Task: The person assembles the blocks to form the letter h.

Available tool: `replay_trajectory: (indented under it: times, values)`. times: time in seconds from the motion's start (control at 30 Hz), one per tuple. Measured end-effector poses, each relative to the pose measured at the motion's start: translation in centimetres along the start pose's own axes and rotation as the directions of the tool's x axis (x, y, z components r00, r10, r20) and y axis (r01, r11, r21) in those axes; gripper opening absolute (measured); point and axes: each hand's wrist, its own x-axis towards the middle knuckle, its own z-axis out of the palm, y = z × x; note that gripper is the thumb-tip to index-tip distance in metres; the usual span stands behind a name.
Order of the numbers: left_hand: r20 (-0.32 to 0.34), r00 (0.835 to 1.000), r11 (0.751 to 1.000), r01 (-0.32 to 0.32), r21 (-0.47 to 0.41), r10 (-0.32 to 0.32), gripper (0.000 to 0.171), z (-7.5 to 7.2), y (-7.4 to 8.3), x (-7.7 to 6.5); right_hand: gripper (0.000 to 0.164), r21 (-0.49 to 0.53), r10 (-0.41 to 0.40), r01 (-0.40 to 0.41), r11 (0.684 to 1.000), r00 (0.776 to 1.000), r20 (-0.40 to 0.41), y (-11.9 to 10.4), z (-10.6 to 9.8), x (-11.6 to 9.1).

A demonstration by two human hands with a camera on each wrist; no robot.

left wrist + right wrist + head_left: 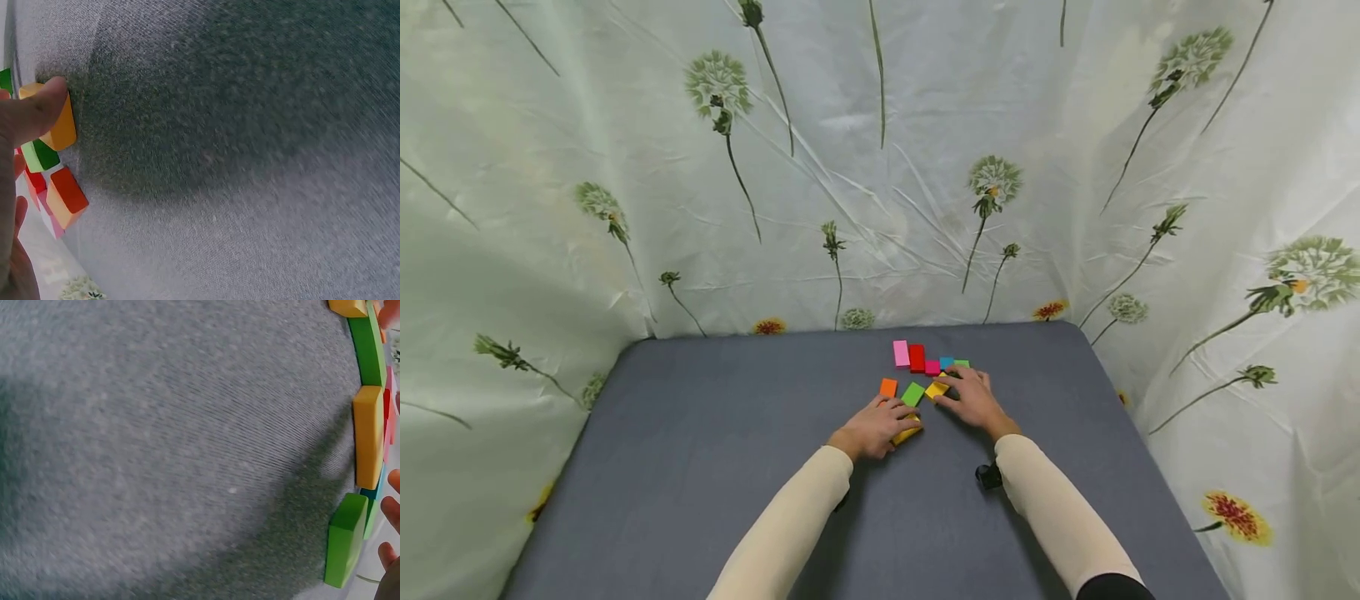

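Fingers of my left hand (867,428) pinch a yellow block (61,130) nearside of the middle green block (913,394), my right hand (976,402) spread rightward of it; I'd expect light, stiff handling, best by opposite sides.

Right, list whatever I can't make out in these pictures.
- Head view: the left hand hides part of the near yellow block.
- Head view: the right hand hides part of the far green block.
- Left wrist view: the left edge cuts off much of the left hand.
- Right wrist view: the right edge cuts off most of the right hand, leaving its grip unclear.
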Motion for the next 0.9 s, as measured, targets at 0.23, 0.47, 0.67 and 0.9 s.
replay_trajectory:
  times: [0.23,0.47,0.67,0.9]
  values:
    - [0.030,0.999,0.999,0.015,0.029,-0.016,0.068,0.3,0.0,0.5,0.041,-0.025,0.000,0.000,1.000,1.000,-0.005,0.1,0.6,0.1]
    - [0.023,1.000,0.999,0.017,0.039,-0.018,0.069,0.4,-0.1,0.7,0.040,-0.026,0.021,-0.021,0.999,1.000,-0.021,-0.2,0.9,0.3]
    - [0.025,1.000,0.999,0.012,0.049,-0.013,0.066,0.5,-0.1,0.8,0.042,-0.051,0.053,-0.053,0.997,0.999,0.005,-0.3,1.2,0.7]
    - [0.000,0.999,0.999,0.032,-0.028,-0.032,0.061,0.5,-0.2,1.1,0.044,-0.026,0.094,-0.093,0.995,0.995,0.024,-0.5,1.3,1.0]
